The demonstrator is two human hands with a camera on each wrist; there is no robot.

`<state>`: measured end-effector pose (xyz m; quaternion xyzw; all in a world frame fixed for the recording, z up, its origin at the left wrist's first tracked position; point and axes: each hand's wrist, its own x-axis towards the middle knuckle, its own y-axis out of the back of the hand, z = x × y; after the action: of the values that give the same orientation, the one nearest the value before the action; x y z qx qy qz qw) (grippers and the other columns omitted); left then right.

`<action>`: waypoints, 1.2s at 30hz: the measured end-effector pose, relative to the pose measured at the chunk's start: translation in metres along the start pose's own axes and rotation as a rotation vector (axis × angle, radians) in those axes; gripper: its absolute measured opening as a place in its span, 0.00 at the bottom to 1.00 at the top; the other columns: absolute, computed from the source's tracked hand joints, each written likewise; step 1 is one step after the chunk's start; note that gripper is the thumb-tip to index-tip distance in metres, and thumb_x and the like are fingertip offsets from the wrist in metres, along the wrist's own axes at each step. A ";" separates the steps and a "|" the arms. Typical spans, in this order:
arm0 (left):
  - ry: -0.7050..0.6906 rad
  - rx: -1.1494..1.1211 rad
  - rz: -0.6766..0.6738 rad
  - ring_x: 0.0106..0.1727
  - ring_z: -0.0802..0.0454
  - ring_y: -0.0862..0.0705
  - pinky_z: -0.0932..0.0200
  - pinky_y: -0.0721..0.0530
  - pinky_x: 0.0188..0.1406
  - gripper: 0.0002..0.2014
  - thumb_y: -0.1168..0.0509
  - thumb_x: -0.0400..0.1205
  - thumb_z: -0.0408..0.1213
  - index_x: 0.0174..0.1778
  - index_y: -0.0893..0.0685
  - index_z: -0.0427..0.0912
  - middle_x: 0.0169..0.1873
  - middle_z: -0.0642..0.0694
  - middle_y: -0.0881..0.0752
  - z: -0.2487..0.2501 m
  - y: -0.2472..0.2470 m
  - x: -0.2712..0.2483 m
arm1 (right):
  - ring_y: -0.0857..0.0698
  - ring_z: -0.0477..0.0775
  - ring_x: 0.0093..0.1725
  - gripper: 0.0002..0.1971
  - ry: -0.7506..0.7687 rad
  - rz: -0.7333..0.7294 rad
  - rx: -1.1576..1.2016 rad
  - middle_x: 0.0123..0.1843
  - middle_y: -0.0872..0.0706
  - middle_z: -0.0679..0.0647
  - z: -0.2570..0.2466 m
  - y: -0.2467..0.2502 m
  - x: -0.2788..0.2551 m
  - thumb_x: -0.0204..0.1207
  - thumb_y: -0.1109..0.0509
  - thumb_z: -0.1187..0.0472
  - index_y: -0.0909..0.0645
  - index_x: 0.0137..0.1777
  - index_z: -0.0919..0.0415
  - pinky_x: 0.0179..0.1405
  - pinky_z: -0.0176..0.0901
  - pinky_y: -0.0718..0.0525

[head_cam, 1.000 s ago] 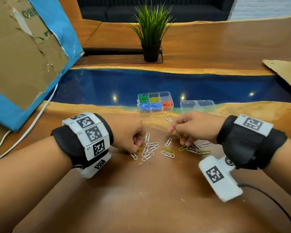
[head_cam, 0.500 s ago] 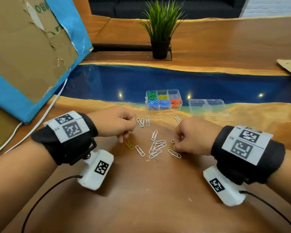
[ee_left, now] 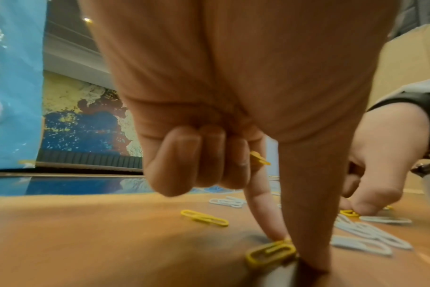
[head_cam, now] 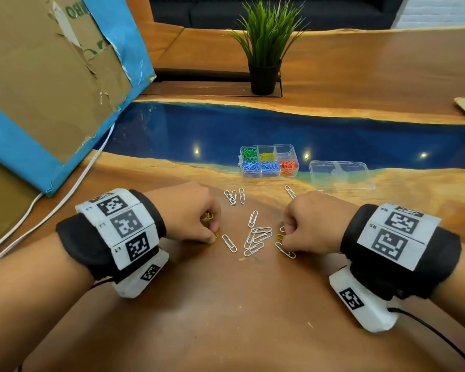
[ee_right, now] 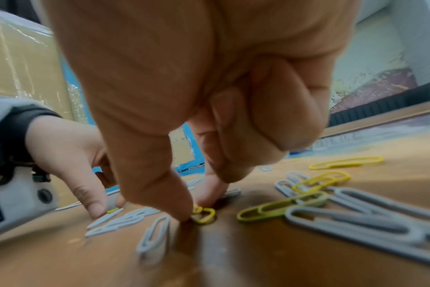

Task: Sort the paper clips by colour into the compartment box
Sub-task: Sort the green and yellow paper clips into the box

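Note:
The clear compartment box (head_cam: pixel 269 175) stands at the blue strip's near edge, holding green, yellow, blue and orange-red clips. White paper clips (head_cam: pixel 255 238) lie scattered between my hands. My left hand (head_cam: pixel 213 234) pinches a yellow clip (ee_left: pixel 270 252) against the table with thumb and forefinger, and its curled fingers keep another yellow clip (ee_left: pixel 258 158). My right hand (head_cam: pixel 284 236) pinches a yellow clip (ee_right: pixel 203 214) at the right edge of the pile. More yellow clips (ee_right: pixel 322 181) lie behind the right hand, and one yellow clip (ee_left: pixel 204 217) lies loose near the left.
The box's clear lid (head_cam: pixel 341 175) lies to its right. A potted plant (head_cam: pixel 265 49) stands further back. A cardboard panel with blue edging (head_cam: pixel 51 76) leans at the left, with a white cable (head_cam: pixel 51 208) running beneath it. A few white clips (head_cam: pixel 234 196) sit just before the box.
My left hand has come down onto the yellow clip left of the pile. My right hand dropped to the pile's right edge and stays pinched there.

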<state>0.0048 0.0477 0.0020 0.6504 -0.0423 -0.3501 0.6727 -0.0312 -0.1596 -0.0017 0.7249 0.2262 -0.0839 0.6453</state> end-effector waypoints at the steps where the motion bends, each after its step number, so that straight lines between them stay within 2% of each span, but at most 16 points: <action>1: 0.001 -0.003 -0.011 0.46 0.56 0.19 0.62 0.22 0.44 0.08 0.29 0.74 0.48 0.45 0.13 0.50 0.39 0.55 0.17 0.000 0.000 0.000 | 0.15 0.57 0.49 0.15 0.000 -0.010 -0.007 0.46 0.12 0.58 0.000 0.000 0.000 0.71 0.31 0.49 0.14 0.46 0.61 0.46 0.47 0.16; 3: 0.008 -0.022 -0.035 0.46 0.55 0.17 0.60 0.19 0.46 0.07 0.30 0.75 0.47 0.44 0.13 0.49 0.38 0.54 0.16 -0.001 -0.001 -0.002 | 0.16 0.57 0.45 0.17 0.001 -0.029 -0.014 0.43 0.13 0.60 0.000 0.000 0.000 0.71 0.32 0.50 0.14 0.45 0.64 0.44 0.47 0.17; 6: 0.009 -0.018 -0.006 0.40 0.51 0.18 0.58 0.19 0.40 0.07 0.34 0.75 0.44 0.40 0.14 0.46 0.34 0.50 0.15 -0.002 -0.005 -0.003 | 0.23 0.55 0.37 0.14 -0.016 -0.042 0.048 0.36 0.20 0.57 0.002 0.005 0.001 0.73 0.35 0.49 0.19 0.37 0.61 0.37 0.44 0.23; 9: 0.027 -0.074 0.043 0.33 0.52 0.24 0.59 0.25 0.33 0.06 0.36 0.75 0.41 0.33 0.22 0.46 0.29 0.51 0.20 -0.006 -0.005 -0.001 | 0.28 0.50 0.28 0.13 -0.058 -0.087 0.349 0.30 0.26 0.53 0.010 0.014 0.002 0.79 0.41 0.55 0.28 0.33 0.58 0.25 0.38 0.30; 11: 0.056 -0.279 0.035 0.28 0.53 0.25 0.63 0.27 0.28 0.08 0.38 0.76 0.41 0.31 0.26 0.46 0.26 0.51 0.22 -0.010 -0.003 0.000 | 0.32 0.49 0.20 0.11 -0.124 -0.140 0.793 0.28 0.30 0.55 0.021 0.019 0.003 0.78 0.47 0.65 0.34 0.33 0.60 0.16 0.32 0.36; 13: 0.067 -0.640 -0.028 0.25 0.47 0.23 0.63 0.24 0.22 0.08 0.39 0.71 0.44 0.34 0.26 0.43 0.25 0.47 0.20 -0.012 0.000 0.000 | 0.35 0.48 0.18 0.10 -0.153 -0.188 1.125 0.27 0.32 0.56 0.032 0.020 0.002 0.72 0.52 0.71 0.37 0.33 0.59 0.14 0.29 0.41; 16: 0.056 -1.063 -0.052 0.19 0.50 0.26 0.64 0.26 0.15 0.05 0.44 0.66 0.37 0.33 0.29 0.40 0.21 0.46 0.24 -0.013 0.002 0.002 | 0.36 0.47 0.16 0.06 -0.120 -0.201 1.284 0.25 0.33 0.54 0.043 0.017 0.001 0.62 0.50 0.70 0.38 0.33 0.58 0.14 0.27 0.43; 17: 0.053 -1.144 -0.045 0.18 0.51 0.27 0.64 0.27 0.14 0.03 0.45 0.67 0.34 0.33 0.29 0.40 0.21 0.46 0.26 -0.013 0.003 0.003 | 0.35 0.47 0.16 0.05 -0.113 -0.181 1.273 0.24 0.32 0.54 0.045 0.015 0.001 0.61 0.48 0.69 0.36 0.34 0.58 0.14 0.26 0.43; 19: 0.064 -1.207 -0.024 0.17 0.52 0.28 0.64 0.29 0.12 0.04 0.45 0.73 0.28 0.36 0.26 0.39 0.21 0.44 0.28 -0.014 0.003 0.006 | 0.35 0.46 0.16 0.06 -0.120 -0.126 1.124 0.25 0.29 0.53 0.048 0.010 0.002 0.69 0.44 0.68 0.30 0.36 0.57 0.14 0.27 0.41; 22: 0.129 -1.125 0.022 0.18 0.53 0.27 0.64 0.28 0.12 0.14 0.51 0.81 0.21 0.45 0.22 0.37 0.23 0.44 0.26 -0.023 -0.001 0.010 | 0.28 0.45 0.24 0.07 -0.099 0.005 0.631 0.29 0.23 0.48 0.045 0.006 0.001 0.79 0.39 0.61 0.19 0.44 0.58 0.22 0.35 0.30; 25: 0.173 -1.000 0.080 0.19 0.55 0.27 0.66 0.29 0.14 0.16 0.51 0.82 0.22 0.36 0.21 0.38 0.24 0.45 0.24 -0.030 0.001 0.010 | 0.22 0.44 0.36 0.07 -0.044 0.104 0.344 0.35 0.21 0.43 0.033 0.008 0.003 0.77 0.35 0.54 0.17 0.47 0.53 0.35 0.37 0.25; 28: 0.238 -0.890 0.138 0.19 0.55 0.32 0.65 0.35 0.18 0.14 0.48 0.81 0.25 0.32 0.22 0.39 0.23 0.47 0.28 -0.034 0.006 0.013 | 0.20 0.47 0.43 0.08 -0.064 0.172 0.206 0.40 0.18 0.45 0.019 0.013 0.016 0.77 0.34 0.52 0.15 0.47 0.53 0.42 0.38 0.25; 30: 0.238 -0.629 0.164 0.27 0.52 0.26 0.61 0.27 0.26 0.08 0.40 0.81 0.33 0.37 0.18 0.42 0.27 0.49 0.23 -0.035 0.008 0.013 | 0.17 0.52 0.48 0.12 -0.083 0.198 0.102 0.47 0.14 0.51 0.013 0.015 0.025 0.76 0.34 0.51 0.14 0.50 0.56 0.43 0.40 0.22; 32: 0.200 -0.296 0.134 0.34 0.53 0.23 0.61 0.24 0.34 0.02 0.33 0.77 0.40 0.43 0.16 0.52 0.30 0.53 0.22 -0.035 0.009 0.010 | 0.15 0.55 0.53 0.13 -0.079 0.211 0.020 0.52 0.13 0.54 0.007 0.016 0.032 0.77 0.33 0.51 0.15 0.52 0.58 0.47 0.42 0.19; 34: 0.158 -0.116 0.072 0.34 0.58 0.25 0.64 0.29 0.32 0.07 0.31 0.76 0.42 0.48 0.17 0.57 0.30 0.55 0.25 -0.033 0.008 0.009 | 0.15 0.56 0.54 0.12 -0.057 0.214 -0.014 0.53 0.13 0.56 0.004 0.016 0.035 0.77 0.34 0.54 0.16 0.53 0.60 0.49 0.42 0.19; 36: 0.133 -0.054 0.076 0.38 0.59 0.24 0.65 0.29 0.34 0.07 0.31 0.76 0.43 0.49 0.16 0.59 0.35 0.56 0.22 -0.031 0.007 0.009 | 0.15 0.57 0.54 0.11 -0.038 0.192 -0.037 0.53 0.13 0.57 0.003 0.017 0.035 0.77 0.35 0.57 0.16 0.53 0.61 0.49 0.42 0.19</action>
<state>0.0307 0.0689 0.0005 0.6516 -0.0126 -0.2812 0.7044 0.0078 -0.1558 -0.0011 0.7293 0.1448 -0.0312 0.6680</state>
